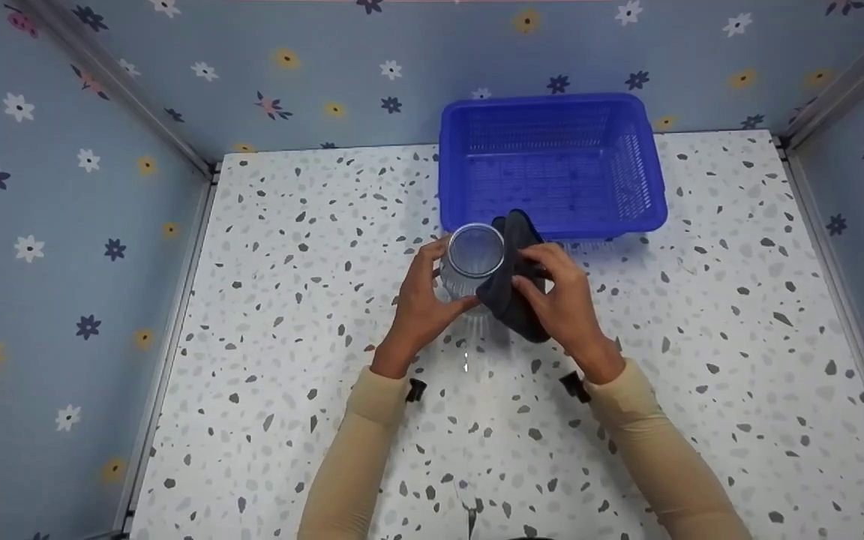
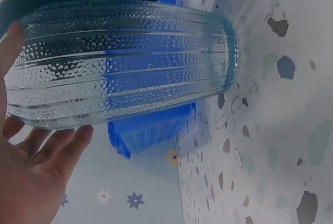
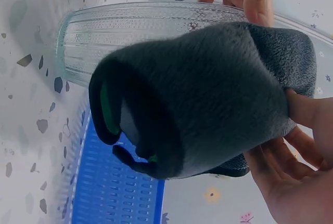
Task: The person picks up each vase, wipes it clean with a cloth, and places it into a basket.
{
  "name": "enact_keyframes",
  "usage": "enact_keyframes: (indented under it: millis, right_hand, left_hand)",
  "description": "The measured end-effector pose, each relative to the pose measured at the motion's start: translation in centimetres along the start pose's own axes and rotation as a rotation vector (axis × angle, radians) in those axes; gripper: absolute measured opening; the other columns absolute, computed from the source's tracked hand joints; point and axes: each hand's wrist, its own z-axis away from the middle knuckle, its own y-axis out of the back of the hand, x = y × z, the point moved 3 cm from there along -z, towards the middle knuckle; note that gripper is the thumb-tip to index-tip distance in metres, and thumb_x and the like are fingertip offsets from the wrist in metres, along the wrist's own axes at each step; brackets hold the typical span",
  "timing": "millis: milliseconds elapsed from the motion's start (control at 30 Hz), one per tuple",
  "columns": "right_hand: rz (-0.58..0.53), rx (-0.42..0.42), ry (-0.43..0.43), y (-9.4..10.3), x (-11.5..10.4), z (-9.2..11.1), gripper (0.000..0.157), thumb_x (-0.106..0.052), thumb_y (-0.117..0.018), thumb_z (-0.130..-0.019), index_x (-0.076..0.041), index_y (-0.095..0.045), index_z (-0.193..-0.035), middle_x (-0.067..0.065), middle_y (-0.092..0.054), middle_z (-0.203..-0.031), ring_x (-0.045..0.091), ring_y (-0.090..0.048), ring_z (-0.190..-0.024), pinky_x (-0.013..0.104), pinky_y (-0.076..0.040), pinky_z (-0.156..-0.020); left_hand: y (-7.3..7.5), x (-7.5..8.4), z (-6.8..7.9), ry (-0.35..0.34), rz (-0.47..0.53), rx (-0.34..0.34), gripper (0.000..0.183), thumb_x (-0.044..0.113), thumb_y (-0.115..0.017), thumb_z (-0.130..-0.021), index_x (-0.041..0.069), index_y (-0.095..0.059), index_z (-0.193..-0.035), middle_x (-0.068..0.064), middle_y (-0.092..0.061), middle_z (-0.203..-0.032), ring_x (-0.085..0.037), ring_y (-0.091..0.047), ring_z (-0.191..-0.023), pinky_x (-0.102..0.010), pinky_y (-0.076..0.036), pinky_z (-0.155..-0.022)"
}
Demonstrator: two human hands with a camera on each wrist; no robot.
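Observation:
A clear glass vase [image 2: 130,68] with ribbed, dimpled sides stands upright near the middle of the table, its round mouth facing up in the head view. My left hand [image 1: 422,300] grips it near the top, thumb on the near side and fingers around the far side. Beside the vase, my right hand [image 1: 565,301] pinches a dark grey cloth [image 3: 208,89] between thumb and fingers. The folded cloth hangs down and overlaps the vase's right side in the head view. A bit of green shows inside its fold in the right wrist view.
Just behind the vase is a blue plastic basket [image 1: 552,231] with slotted sides, set against the back wall. The white speckled table [image 1: 312,315] is enclosed by flower-patterned panels [image 1: 64,247] at the left, back and right.

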Motion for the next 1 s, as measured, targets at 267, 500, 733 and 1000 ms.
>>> enact_keyframes:
  millis: [267, 500, 733, 1000]
  right_hand:
    - [0.1, 0.037, 0.028, -0.01, -0.33, -0.3, 0.023, 0.008, -0.077, -0.091, 0.007, -0.071, -0.113, 0.021, -0.069, -0.11, 0.035, -0.072, -0.101, 0.048, -0.063, -0.083]
    - [0.151, 0.017, 0.034, -0.29, -0.91, -0.43, 0.021, 0.008, -0.075, -0.092, 0.007, -0.07, -0.112, 0.022, -0.071, -0.11, 0.037, -0.071, -0.099, 0.049, -0.061, -0.085]
    - [0.149, 0.018, 0.017, -0.43, -0.61, -0.37, 0.018, 0.01, -0.073, -0.093, 0.008, -0.07, -0.11, 0.024, -0.071, -0.105, 0.036, -0.071, -0.094, 0.049, -0.06, -0.08]
    - [0.141, 0.028, 0.003, -0.39, -0.23, -0.24, 0.019, 0.015, -0.071, -0.09, 0.009, -0.07, -0.108, 0.025, -0.072, -0.103, 0.037, -0.072, -0.09, 0.049, -0.062, -0.077]
  left_hand:
    - [-0.35, 0.17, -0.27, -0.002, -0.009, 0.005, 0.097, 0.021, -0.097, -0.077, 0.009, -0.045, -0.158, -0.011, -0.051, -0.152, -0.024, -0.051, -0.138, -0.049, -0.057, -0.099]
    - [0.19, -0.17, -0.23, 0.028, 0.092, -0.033, 0.096, 0.021, -0.097, -0.078, 0.009, -0.046, -0.158, -0.011, -0.046, -0.161, -0.027, -0.044, -0.149, -0.055, -0.056, -0.103]
    - [0.38, -0.19, -0.3, 0.044, 0.084, -0.041, 0.095, 0.024, -0.095, -0.08, 0.01, -0.045, -0.16, -0.01, -0.045, -0.164, -0.029, -0.046, -0.149, -0.052, -0.057, -0.102]
    - [0.24, -0.09, -0.26, 0.028, 0.068, -0.013, 0.094, 0.025, -0.097, -0.078, 0.01, -0.048, -0.157, -0.008, -0.05, -0.159, -0.028, -0.051, -0.144, -0.048, -0.057, -0.103]
